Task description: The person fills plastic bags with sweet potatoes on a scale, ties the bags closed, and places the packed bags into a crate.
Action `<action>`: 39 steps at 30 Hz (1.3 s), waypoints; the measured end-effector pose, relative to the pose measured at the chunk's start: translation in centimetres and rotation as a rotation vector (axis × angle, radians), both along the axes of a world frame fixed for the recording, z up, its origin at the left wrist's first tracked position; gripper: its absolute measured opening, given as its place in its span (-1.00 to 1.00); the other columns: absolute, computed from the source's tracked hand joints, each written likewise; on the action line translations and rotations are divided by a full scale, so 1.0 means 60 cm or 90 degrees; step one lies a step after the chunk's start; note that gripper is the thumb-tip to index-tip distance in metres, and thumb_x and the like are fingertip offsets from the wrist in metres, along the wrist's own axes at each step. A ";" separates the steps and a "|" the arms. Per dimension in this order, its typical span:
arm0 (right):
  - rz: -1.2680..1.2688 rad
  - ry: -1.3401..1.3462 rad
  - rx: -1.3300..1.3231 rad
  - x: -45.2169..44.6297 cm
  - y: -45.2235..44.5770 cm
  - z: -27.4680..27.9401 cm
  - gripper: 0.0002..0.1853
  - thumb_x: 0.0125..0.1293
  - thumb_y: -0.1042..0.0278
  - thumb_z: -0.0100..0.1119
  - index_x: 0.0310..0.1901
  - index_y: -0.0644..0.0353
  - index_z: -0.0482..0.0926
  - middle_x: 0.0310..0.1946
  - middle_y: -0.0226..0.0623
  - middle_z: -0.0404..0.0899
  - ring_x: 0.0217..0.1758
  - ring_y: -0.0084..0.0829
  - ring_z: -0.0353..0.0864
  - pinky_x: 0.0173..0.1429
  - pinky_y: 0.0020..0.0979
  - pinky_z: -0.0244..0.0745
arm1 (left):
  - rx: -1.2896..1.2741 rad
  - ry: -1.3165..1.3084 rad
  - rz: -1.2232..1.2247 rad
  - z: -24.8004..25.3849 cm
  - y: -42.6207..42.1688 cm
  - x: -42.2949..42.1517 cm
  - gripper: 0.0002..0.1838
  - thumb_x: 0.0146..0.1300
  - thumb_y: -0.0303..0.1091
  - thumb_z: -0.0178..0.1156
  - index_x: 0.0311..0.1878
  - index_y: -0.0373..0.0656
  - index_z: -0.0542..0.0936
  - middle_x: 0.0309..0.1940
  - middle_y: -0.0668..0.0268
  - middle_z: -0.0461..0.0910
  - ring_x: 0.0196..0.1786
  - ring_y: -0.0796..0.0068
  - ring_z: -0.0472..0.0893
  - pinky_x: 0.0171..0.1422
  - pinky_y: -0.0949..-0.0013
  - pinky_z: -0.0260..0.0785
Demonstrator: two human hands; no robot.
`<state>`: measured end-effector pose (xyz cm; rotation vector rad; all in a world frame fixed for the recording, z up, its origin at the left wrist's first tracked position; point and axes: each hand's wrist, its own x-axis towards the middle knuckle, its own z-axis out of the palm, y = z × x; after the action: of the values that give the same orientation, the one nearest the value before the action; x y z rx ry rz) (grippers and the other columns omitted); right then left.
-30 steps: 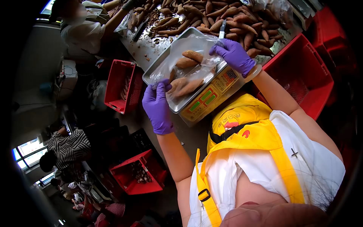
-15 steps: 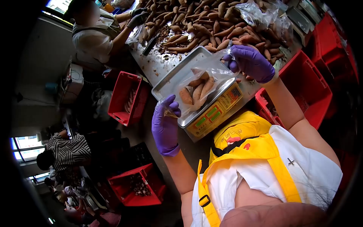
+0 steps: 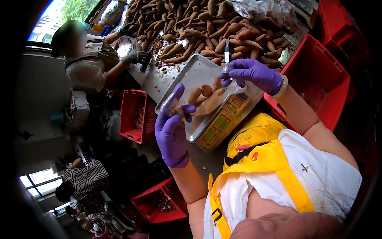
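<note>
A clear plastic bag (image 3: 192, 118) with several sweet potatoes (image 3: 211, 96) in it hangs between my purple-gloved hands, over the metal tray (image 3: 199, 59) of a weighing scale (image 3: 225, 119). My left hand (image 3: 172, 133) pinches one side of the bag, index finger raised with film around it. At the opposite side, my right hand (image 3: 254, 75) closes its fingertips on the gathered plastic. A slim, knife-like tool (image 3: 227, 51) sticks up beside those fingertips; whether they grip it too is unclear. The scale's green displays face me.
A big heap of sweet potatoes (image 3: 199, 30) covers the table beyond the scale. Red crates (image 3: 318, 83) stand at right, and more red crates (image 3: 133, 115) at left. A co-worker's dark-gloved hand (image 3: 135, 58) holds a dark tool at the table's left.
The bag of sweet potatoes is raised and drawn in between my hands. My right hand has moved left and slightly down. The knife-like tool now shows more. The head view has shifted.
</note>
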<state>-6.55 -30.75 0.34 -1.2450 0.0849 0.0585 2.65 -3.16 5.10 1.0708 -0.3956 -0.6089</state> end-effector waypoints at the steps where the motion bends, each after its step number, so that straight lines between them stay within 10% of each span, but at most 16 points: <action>1: -0.026 0.113 -0.136 -0.001 0.005 0.013 -0.69 0.32 0.39 0.22 0.06 0.26 0.53 -0.03 -0.24 0.66 -0.12 -0.45 0.65 -0.18 -0.54 0.46 | 0.021 -0.006 0.021 0.000 0.011 -0.005 -0.36 0.11 -0.43 0.04 0.33 -0.41 0.33 0.36 -0.08 0.32 -0.06 0.37 0.64 -0.06 0.46 0.44; 4: -0.423 -0.333 -0.827 -0.005 0.071 0.052 -0.65 0.21 0.41 0.29 0.05 0.14 0.55 -0.13 -0.21 0.64 -0.15 -0.21 0.65 -0.02 -0.32 0.53 | 0.031 0.017 0.037 -0.016 0.022 -0.021 -0.33 0.11 -0.40 0.05 0.35 -0.39 0.31 0.38 -0.07 0.30 -0.09 0.40 0.62 -0.12 0.50 0.41; 6: -0.283 -0.463 -0.759 0.005 0.125 0.072 -0.71 0.21 0.45 0.26 -0.01 0.06 0.56 -0.18 -0.26 0.63 -0.15 -0.22 0.65 -0.03 -0.28 0.53 | -0.055 0.080 0.003 -0.028 0.019 -0.028 -0.34 0.16 -0.41 0.08 0.36 -0.43 0.29 0.41 -0.06 0.26 -0.10 0.38 0.63 -0.12 0.44 0.38; 8: 0.112 -0.340 -0.831 0.043 0.161 0.046 -0.75 0.23 0.35 0.20 -0.04 0.07 0.57 -0.24 -0.19 0.63 -0.13 -0.15 0.66 0.00 -0.11 0.51 | -0.050 0.071 0.011 -0.031 0.023 -0.036 -0.34 0.17 -0.39 0.08 0.37 -0.42 0.28 0.42 -0.06 0.24 -0.12 0.40 0.63 -0.13 0.46 0.37; 10: 0.176 -0.168 -0.888 0.102 0.159 -0.034 -0.68 0.25 0.27 0.14 0.03 0.09 0.60 -0.16 -0.09 0.67 -0.10 -0.09 0.68 0.09 0.30 0.31 | -0.040 0.051 0.030 -0.031 0.027 -0.046 -0.32 0.19 -0.35 0.08 0.39 -0.41 0.26 0.42 -0.04 0.25 -0.17 0.45 0.61 -0.18 0.52 0.36; 15: 0.193 -0.057 -1.049 0.163 0.091 -0.155 -0.63 0.34 0.11 -0.04 -0.09 0.16 0.67 -0.21 -0.06 0.69 -0.10 -0.01 0.66 0.02 -0.13 0.53 | -0.051 0.065 0.043 -0.053 0.051 -0.061 -0.32 0.18 -0.37 0.05 0.39 -0.43 0.26 0.40 -0.03 0.28 -0.19 0.49 0.58 -0.17 0.52 0.34; 28: 0.190 -0.049 -0.952 0.164 0.052 -0.131 -0.47 -0.06 0.35 0.34 0.06 0.11 0.59 -0.05 -0.02 0.62 0.03 -0.04 0.61 0.08 -0.22 0.52 | -0.060 0.081 0.063 -0.053 0.035 -0.051 -0.32 0.15 -0.37 0.09 0.36 -0.44 0.29 0.33 -0.02 0.37 -0.10 0.47 0.55 -0.05 0.47 0.32; 39: 0.278 0.001 -0.624 0.197 0.058 -0.182 -0.49 0.16 0.06 0.28 0.12 0.09 0.55 -0.08 -0.15 0.65 -0.06 -0.21 0.61 0.09 -0.32 0.48 | -0.090 0.075 0.044 -0.057 0.016 -0.018 -0.34 0.16 -0.36 0.09 0.37 -0.37 0.30 0.31 -0.01 0.38 -0.05 0.43 0.59 -0.01 0.45 0.34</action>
<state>5.26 -27.27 -10.59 -2.2267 -0.1842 0.4365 1.59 -2.21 1.65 0.9053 -0.2928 -0.5713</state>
